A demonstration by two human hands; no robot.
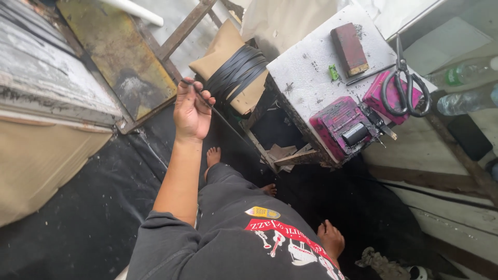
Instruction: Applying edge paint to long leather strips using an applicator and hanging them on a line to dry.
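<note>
Black-matted floor point(93, 218), white scuffed table point(311, 78) sitting right of the raised left hand point(191, 110), which is pinching a thin black strip point(228, 127) running from the black strip coil point(236, 72) just beyond it. Right hand point(332, 239) is resting low, grip unclear.

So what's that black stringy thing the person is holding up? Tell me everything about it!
The black strip is long, thin and flat, like plastic or rubber strapping. The left hand pinches its upper end, raised in front of the person. From there it slants down to the right, pulled fairly straight, past the bundle of similar black strips coiled on a tan cushion. Its lower end passes out of clear view near the white block.
</note>
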